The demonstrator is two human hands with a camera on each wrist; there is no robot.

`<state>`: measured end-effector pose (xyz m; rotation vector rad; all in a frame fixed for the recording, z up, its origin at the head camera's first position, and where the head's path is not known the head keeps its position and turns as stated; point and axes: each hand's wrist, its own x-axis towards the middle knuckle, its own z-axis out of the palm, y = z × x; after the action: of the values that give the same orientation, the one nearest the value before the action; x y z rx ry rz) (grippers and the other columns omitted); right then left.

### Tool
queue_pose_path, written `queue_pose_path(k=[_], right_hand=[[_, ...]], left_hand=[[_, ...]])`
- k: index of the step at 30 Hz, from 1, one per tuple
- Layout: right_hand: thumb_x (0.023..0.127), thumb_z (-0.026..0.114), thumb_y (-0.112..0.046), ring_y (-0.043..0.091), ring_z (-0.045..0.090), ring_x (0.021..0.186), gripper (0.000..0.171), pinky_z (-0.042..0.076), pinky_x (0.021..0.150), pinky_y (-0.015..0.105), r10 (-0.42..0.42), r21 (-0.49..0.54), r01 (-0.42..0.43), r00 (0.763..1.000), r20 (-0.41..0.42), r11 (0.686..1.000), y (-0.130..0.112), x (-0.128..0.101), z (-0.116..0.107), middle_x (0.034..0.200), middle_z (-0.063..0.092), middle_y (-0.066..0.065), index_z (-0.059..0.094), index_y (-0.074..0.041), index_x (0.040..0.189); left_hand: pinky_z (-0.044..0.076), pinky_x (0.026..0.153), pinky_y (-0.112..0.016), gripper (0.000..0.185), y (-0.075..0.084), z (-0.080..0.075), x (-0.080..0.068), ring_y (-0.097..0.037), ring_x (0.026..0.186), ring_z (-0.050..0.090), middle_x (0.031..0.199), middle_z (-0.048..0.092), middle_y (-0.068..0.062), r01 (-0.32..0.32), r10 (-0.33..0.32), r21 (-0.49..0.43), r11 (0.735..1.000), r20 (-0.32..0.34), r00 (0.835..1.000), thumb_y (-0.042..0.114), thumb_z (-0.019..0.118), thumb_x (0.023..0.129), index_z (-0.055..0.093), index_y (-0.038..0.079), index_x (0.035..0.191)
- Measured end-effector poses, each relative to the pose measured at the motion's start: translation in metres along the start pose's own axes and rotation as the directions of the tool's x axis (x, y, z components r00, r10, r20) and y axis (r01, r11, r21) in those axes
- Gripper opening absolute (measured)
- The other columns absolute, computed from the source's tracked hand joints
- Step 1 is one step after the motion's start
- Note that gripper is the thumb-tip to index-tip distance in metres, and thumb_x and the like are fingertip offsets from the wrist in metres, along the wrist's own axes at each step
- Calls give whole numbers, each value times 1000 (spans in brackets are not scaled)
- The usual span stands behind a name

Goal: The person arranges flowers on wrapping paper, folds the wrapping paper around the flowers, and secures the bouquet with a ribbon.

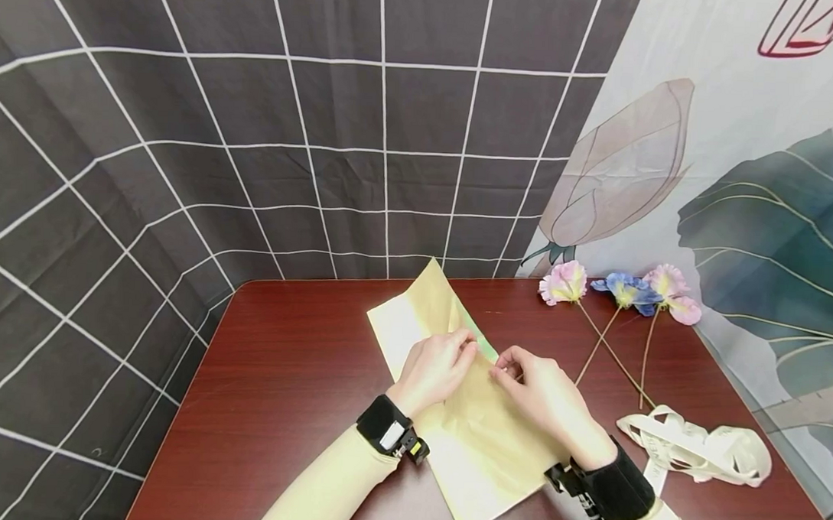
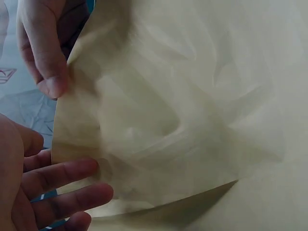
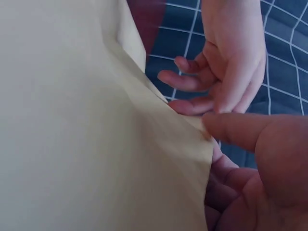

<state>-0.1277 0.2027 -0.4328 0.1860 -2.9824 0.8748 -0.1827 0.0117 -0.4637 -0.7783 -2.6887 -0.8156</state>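
Note:
A pale yellow sheet of wrapping paper (image 1: 480,423) lies folded and creased on the table, with a green strip (image 1: 479,335) along its upper right edge. My right hand (image 1: 546,394) pinches this edge between thumb and fingers; the right wrist view shows the thumb (image 3: 236,127) on the paper's near face. Close by, my left hand (image 1: 435,369) is at the same edge. Its fingers (image 2: 72,197) are spread and fairly straight against the paper in the left wrist view, without a visible grip. Part of the right fingers is hidden behind the sheet.
Artificial flowers, a pink one (image 1: 563,283), a blue one (image 1: 625,289) and another pink one (image 1: 667,282), lie at the back right with stems toward me. A bundle of cream ribbon (image 1: 726,454) is on the right. Behind the brown table (image 1: 281,378) hangs a grey gridded cloth (image 1: 339,104).

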Motion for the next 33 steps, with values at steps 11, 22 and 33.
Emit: queue_pose_path(k=[11, 22, 33], right_hand=[[96, 36, -58, 15, 65, 86, 57, 48, 82, 43, 51, 28, -59, 970, 240, 998, 32, 3, -66, 95, 69, 1, 57, -14, 127], [96, 48, -47, 23, 62, 105, 42, 47, 86, 46, -60, -4, 62, 973, 223, 998, 56, 0, -44, 113, 66, 1, 60, -19, 124], [82, 69, -47, 51, 14, 138, 78, 30, 101, 63, -199, 0, 217, 891, 408, 976, 57, -8, 26, 154, 20, 24, 38, -17, 146]], left_hand=[[39, 50, -22, 19, -12, -24, -10, -1, 56, 50, 75, 63, 20, -9, 9, 3, 1000, -94, 996, 35, 46, 98, 63, 30, 97], [43, 55, -23, 17, -20, -42, -37, 4, 64, 59, 83, 68, 20, 8, -13, -43, 999, -115, 993, 35, 46, 98, 62, 30, 103], [45, 59, -20, 18, -38, -59, -73, 7, 70, 59, 90, 70, 19, 2, -14, -78, 997, -150, 989, 36, 48, 98, 62, 29, 106]])
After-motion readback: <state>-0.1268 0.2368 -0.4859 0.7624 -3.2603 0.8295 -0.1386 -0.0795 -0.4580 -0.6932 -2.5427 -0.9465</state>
